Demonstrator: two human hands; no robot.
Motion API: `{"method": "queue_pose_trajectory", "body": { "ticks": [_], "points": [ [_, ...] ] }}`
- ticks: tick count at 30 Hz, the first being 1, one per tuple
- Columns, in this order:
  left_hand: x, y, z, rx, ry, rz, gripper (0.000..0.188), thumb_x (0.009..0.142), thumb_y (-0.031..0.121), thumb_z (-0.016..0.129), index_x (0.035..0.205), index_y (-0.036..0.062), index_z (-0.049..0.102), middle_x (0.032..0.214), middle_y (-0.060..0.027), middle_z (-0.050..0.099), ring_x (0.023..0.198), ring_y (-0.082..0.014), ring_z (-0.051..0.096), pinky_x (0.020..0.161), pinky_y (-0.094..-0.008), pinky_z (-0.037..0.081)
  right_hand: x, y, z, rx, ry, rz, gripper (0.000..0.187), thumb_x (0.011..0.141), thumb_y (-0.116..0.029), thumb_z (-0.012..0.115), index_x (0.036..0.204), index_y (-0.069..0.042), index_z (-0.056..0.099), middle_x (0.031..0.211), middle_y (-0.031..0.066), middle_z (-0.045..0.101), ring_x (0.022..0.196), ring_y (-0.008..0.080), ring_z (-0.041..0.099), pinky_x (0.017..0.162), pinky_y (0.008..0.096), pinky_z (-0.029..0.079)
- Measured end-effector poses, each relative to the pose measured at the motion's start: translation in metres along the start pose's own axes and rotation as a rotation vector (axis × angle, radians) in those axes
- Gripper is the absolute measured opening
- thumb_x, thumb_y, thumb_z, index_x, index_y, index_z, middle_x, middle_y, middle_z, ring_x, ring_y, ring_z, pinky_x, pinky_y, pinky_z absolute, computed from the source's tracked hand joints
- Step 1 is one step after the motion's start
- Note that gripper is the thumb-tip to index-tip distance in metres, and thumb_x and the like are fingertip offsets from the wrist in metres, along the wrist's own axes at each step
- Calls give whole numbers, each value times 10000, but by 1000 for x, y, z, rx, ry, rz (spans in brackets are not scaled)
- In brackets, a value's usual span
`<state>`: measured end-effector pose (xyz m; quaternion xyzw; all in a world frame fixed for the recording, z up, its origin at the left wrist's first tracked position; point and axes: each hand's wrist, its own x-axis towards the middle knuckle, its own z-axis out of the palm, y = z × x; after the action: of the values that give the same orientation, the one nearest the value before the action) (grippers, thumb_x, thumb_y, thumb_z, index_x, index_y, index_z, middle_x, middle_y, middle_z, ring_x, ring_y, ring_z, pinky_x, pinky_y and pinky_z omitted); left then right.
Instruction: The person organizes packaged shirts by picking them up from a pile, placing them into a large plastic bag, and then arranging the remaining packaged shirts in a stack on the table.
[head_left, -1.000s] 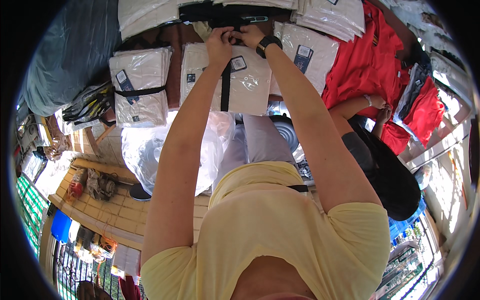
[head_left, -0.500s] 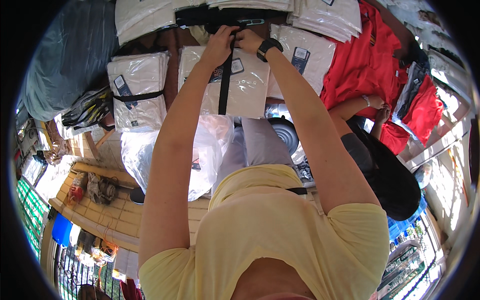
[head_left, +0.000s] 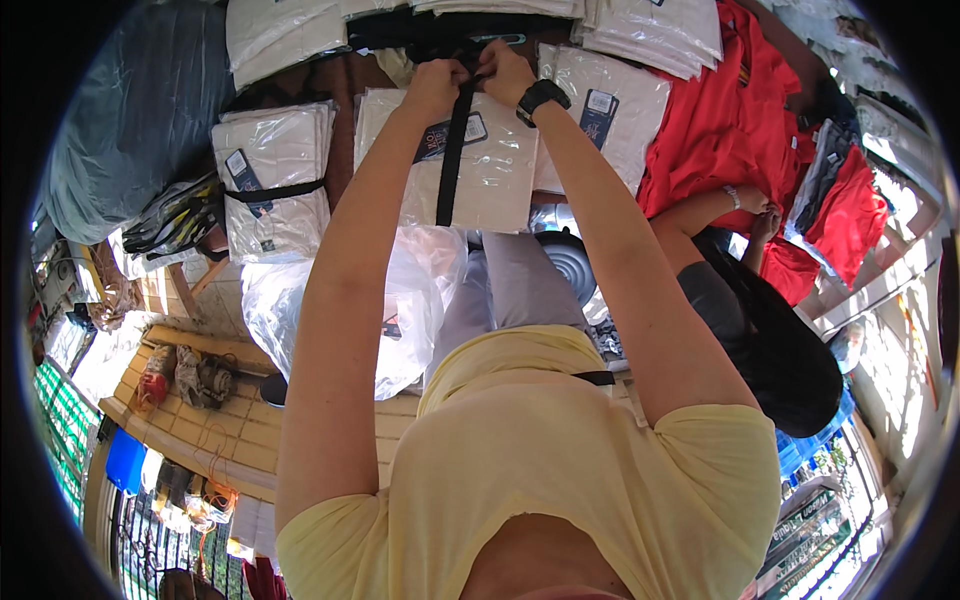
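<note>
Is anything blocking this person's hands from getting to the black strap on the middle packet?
Nothing visible does. The left hand and right hand are both at the far end of the black strap, which runs uncovered from there to the near edge of the plastic-wrapped cream packet.

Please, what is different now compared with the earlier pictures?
The left hand and its forearm have moved slightly left, uncovering more of the dark label. The fingertips, together at first, are now a little apart, and more of the black strap shows. Both hands, the right hand too, remain at its upper end. The strapped bundle at left stayed put.
</note>
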<state>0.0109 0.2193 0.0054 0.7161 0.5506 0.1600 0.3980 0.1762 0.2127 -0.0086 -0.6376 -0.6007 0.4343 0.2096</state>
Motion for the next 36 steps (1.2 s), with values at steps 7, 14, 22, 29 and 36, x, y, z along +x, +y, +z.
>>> {"method": "queue_pose_trajectory", "body": {
  "ticks": [7,14,22,29,36],
  "points": [
    [8,-9,-2,-129,-185,-170,298,919,277,594,1015,11,687,842,-141,689,790,-220,638,758,-341,478,2,3,2,26,72,1,266,660,-70,727,902,-43,622,857,115,696,868,247,686,766,339,536],
    [13,-10,3,-338,-123,-287,297,892,259,628,985,-15,694,862,-149,696,793,-215,652,762,-329,483,8,22,-5,182,-163,154,315,691,-274,773,918,-64,714,897,98,712,847,208,681,771,320,527],
    [2,0,-7,-4,16,31,214,831,261,692,911,66,727,824,-148,649,786,-300,631,719,-384,473,18,24,-11,420,-171,217,247,745,-191,764,919,-24,712,879,118,709,765,159,678,694,277,555],
    [-19,-7,-27,114,165,179,162,742,199,731,836,67,734,740,-124,567,760,-327,582,723,-429,456,15,-3,-18,-222,-296,37,210,765,-154,687,956,-79,731,924,131,711,789,224,694,752,321,546],
    [-42,-43,-70,598,266,71,100,760,222,714,774,123,721,876,-51,603,933,-265,564,764,-454,412,26,6,-12,-733,-448,274,246,792,-187,576,959,-93,729,1024,140,686,963,339,650,857,397,523]
  ]
}}
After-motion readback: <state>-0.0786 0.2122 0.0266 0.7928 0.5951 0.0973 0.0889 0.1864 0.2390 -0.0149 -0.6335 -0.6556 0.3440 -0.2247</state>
